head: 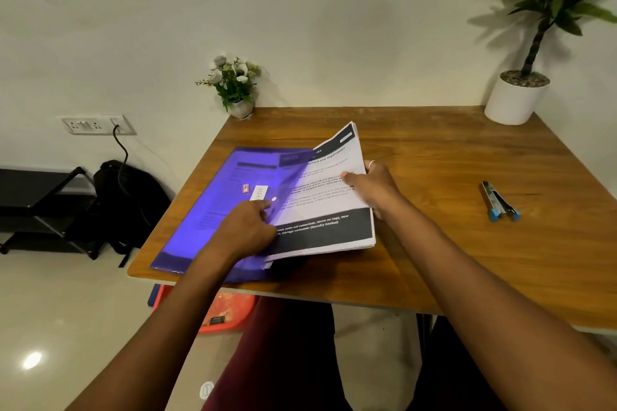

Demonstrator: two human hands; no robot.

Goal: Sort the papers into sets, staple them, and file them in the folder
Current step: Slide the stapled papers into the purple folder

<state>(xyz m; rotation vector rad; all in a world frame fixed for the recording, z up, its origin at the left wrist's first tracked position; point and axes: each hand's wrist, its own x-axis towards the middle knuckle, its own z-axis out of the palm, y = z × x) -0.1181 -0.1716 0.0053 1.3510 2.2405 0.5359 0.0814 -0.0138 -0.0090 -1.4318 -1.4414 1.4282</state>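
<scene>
Both hands are busy and apart: the left hand pinches the near edge of the folder cover and lifts it, while the right hand grips the right side of the papers, thumb on top and fingers underneath. This looks like the filing step, late in the task. The stack lies on the table with its left part under the see-through purple cover and its right part sticking out and tilted up. To do this well, I would keep the cover raised enough that the leading edge of the stack does not catch, lower the right side so the sheets go in flat, and push evenly so the corners stay square against the fold. Printed text shows faintly through the cover further left – probably a sheet already inside, though I cannot be sure. A stapler lies well apart to the right, untouched. At the back, a small pot holds flowers and a white pot holds a leafy plant
</scene>
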